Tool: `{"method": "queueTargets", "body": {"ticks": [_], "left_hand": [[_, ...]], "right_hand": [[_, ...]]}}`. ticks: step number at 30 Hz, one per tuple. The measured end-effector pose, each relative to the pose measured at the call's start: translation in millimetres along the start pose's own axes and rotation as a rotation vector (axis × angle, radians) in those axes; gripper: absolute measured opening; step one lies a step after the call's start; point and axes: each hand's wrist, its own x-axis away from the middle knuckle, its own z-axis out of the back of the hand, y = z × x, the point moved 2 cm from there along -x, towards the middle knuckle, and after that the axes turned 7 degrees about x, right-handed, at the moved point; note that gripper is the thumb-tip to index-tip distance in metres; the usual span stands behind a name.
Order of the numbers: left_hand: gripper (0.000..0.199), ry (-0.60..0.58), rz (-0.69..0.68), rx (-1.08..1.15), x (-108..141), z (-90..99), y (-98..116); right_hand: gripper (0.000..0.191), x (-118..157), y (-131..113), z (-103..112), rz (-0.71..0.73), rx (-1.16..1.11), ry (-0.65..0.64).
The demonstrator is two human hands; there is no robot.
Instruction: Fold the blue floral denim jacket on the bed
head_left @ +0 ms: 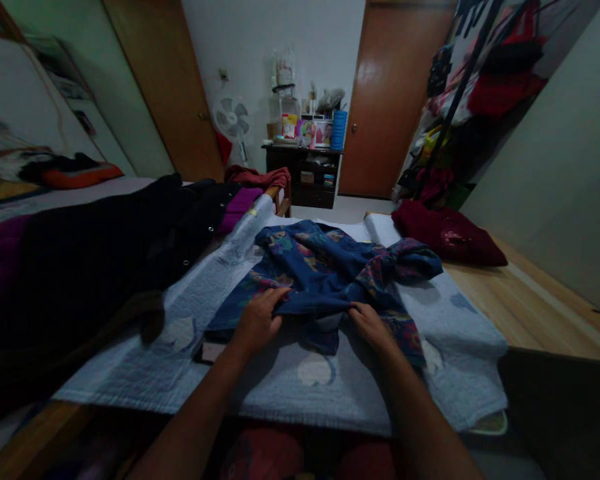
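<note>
On the cloud-patterned quilt (275, 398), a floral blue shirt (325, 272) lies spread but rumpled, not yet flat; left hand (260, 319) and right hand (371, 324) pinch its edge.

The left hand (259, 320) and right hand (369, 323) pinch, fingers (279, 293) angled inward, fingertips apart; behind the fingers, bare forearms (205, 403) slant outward, spreading wider.

The floral garment (320, 270) hides part of the pale quilt (280, 397).
</note>
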Motion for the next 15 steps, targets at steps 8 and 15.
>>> {"method": "queueTargets", "body": {"ticks": [8,15], "left_hand": [[0.048,-0.179,0.122,0.173,-25.0,9.1,-12.8],[0.054,-0.010,0.239,-0.292,-25.9,4.1,-39.9]], "right_hand": [[0.024,-1.1,6.9,-6.5,-0.009,0.037,0.058],[0.026,4.8,5.1,-5.3,-0.049,0.013,0.074]]}}
